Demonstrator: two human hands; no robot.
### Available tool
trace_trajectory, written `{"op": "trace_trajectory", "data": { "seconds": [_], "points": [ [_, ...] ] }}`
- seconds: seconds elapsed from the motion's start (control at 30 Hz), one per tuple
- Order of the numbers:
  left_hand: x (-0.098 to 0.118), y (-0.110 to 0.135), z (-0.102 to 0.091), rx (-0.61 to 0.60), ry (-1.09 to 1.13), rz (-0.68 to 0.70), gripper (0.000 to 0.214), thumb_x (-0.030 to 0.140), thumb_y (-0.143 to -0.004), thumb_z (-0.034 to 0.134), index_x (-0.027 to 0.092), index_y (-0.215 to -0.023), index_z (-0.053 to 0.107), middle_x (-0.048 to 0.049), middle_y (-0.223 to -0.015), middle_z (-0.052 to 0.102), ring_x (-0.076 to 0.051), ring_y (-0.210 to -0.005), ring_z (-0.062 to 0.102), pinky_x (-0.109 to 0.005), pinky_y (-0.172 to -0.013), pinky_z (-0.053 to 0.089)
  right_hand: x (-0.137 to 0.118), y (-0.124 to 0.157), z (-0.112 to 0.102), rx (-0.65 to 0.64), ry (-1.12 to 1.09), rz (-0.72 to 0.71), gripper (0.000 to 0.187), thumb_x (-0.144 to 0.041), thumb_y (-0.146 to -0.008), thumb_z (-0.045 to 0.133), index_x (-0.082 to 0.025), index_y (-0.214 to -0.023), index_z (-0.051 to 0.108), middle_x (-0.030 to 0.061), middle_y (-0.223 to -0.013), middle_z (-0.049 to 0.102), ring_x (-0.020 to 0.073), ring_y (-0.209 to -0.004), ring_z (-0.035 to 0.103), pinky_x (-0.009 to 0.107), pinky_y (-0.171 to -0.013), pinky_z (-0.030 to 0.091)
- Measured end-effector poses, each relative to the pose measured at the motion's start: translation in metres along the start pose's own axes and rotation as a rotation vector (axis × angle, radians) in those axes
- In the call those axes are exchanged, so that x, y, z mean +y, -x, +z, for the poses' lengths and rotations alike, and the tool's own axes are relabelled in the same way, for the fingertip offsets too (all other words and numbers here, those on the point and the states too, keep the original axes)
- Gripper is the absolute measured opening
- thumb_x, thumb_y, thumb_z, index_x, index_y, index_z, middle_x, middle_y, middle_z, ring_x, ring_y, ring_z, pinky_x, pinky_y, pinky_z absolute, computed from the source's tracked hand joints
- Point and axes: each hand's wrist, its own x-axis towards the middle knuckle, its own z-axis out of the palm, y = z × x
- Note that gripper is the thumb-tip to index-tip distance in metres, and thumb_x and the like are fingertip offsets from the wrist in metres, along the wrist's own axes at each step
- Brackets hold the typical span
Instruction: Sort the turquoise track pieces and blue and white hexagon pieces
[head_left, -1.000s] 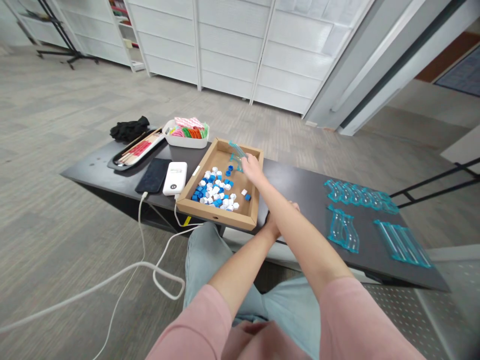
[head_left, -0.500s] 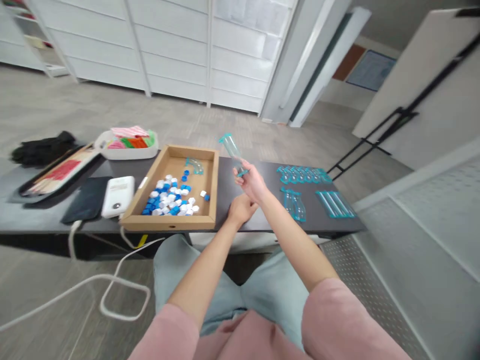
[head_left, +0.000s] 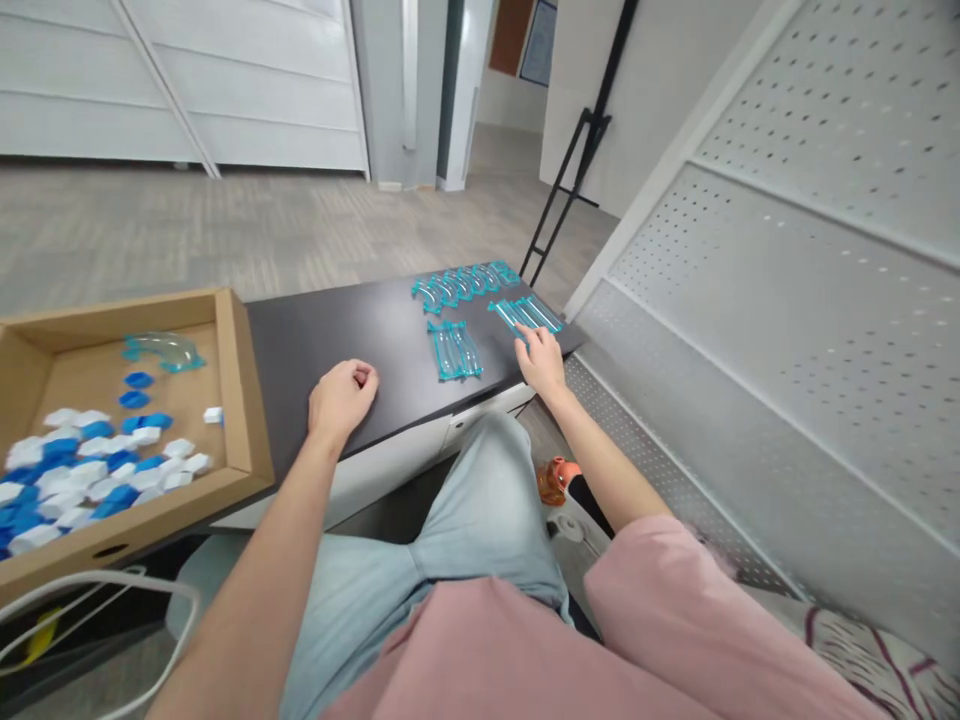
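My left hand rests on the dark table with its fingers curled closed, and I see nothing in it. Over the near end of a row of straight clear tubes with teal ends is my right hand, its fingers stretched out and its fingertips at the tubes. Between my hands lie a few wavy clear tubes with teal ends, side by side. Farther back, several curved clear tubes form a row.
A cardboard tray at the left holds several white and blue pieces and a curved clear tube. A perforated grey panel stands right of the table. A white cable hangs at lower left.
My right hand has moved right and down from mid-air, where it held a straight tube, to the straight tubes on the table. My hands have parted, and the view has turned right.
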Motion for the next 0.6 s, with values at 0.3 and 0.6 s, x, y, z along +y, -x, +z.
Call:
{"op": "trace_trajectory", "data": {
  "seconds": [0.3, 0.6],
  "points": [
    [-0.001, 0.0, 0.001, 0.017, 0.008, 0.01, 0.022, 0.038, -0.1, 0.06, 0.025, -0.098, 0.077, -0.0045, -0.098, 0.081, -0.024, -0.09, 0.073, -0.033, -0.079, 0.05, -0.001, 0.004, 0.028, -0.079, 0.104, -0.033, 0.051, -0.037, -0.115, 0.051, -0.023, -0.159, 0.073, 0.0217, -0.15, 0.063, 0.0382, -0.132, 0.058, 0.053, -0.111, 0.045],
    [-0.001, -0.001, 0.001, 0.011, -0.038, 0.013, 0.021, 0.037, -0.1, 0.06, 0.026, -0.096, 0.077, -0.0055, -0.098, 0.08, -0.026, -0.092, 0.074, -0.035, -0.078, 0.05, 0.002, -0.014, 0.031, -0.075, 0.116, 0.057, 0.051, -0.043, -0.114, 0.056, -0.026, -0.16, 0.072, 0.0233, -0.157, 0.058, 0.0439, -0.137, 0.051, 0.061, -0.115, 0.041]
  ]
}}
